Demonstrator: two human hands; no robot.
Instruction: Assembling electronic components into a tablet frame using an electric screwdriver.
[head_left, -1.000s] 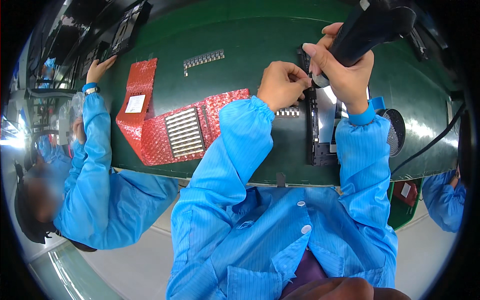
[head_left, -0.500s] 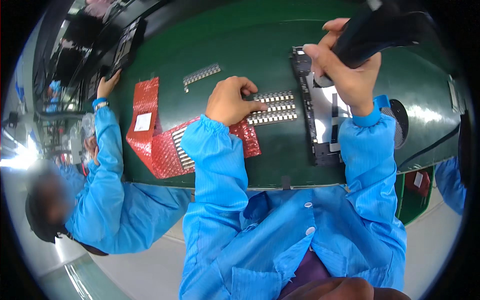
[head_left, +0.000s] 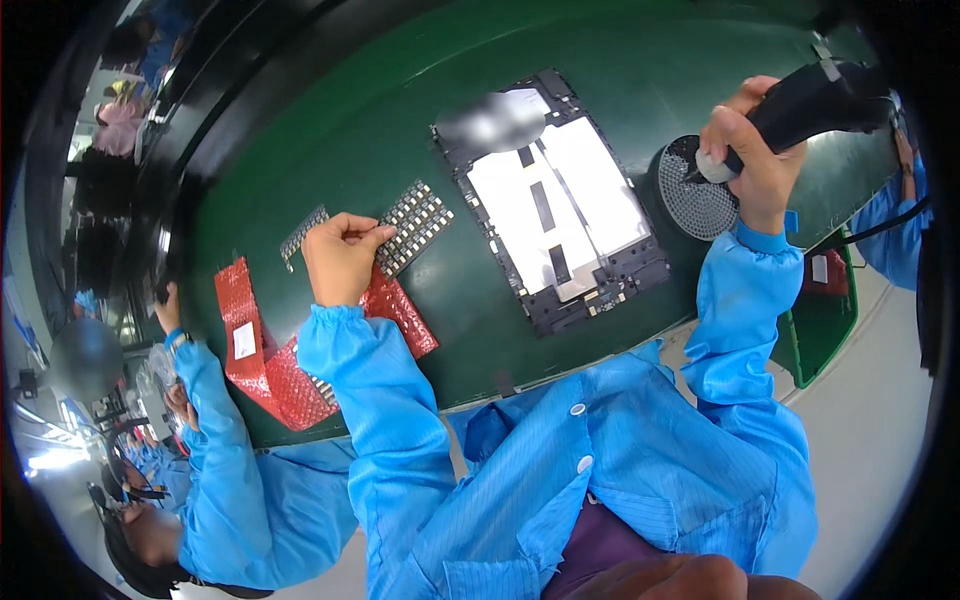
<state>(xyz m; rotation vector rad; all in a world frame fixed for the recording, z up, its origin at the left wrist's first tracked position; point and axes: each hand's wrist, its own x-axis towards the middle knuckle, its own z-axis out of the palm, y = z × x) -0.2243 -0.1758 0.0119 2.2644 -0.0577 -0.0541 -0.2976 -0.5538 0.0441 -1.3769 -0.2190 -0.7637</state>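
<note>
My right hand (head_left: 760, 150) is wrapped round a black electric screwdriver (head_left: 825, 105), at the right of the table. The screwdriver's pale nose and dark tip are over a round grey dish (head_left: 690, 205) with a dotted, studded surface. On the left, my left hand (head_left: 342, 258) has its thumb and fingertips pinched together beside strips of small pale parts (head_left: 415, 222). Whatever lies between those fingertips is too small to make out. Between my hands lies a flat black-framed device panel (head_left: 635, 265) with a white middle and dark strips across it.
Red bubble wrap (head_left: 285, 385) with a white label lies at the near left. A short strip of parts (head_left: 292, 250) sits beyond my left hand. A co-worker's blue sleeve (head_left: 215, 400) reaches in at the left. A green bin (head_left: 830, 320) stands below the table's right edge.
My right hand has carried the screwdriver from above the panel rightward to the round dish. My left fingers have drawn together at the strips. The whole view has turned.
</note>
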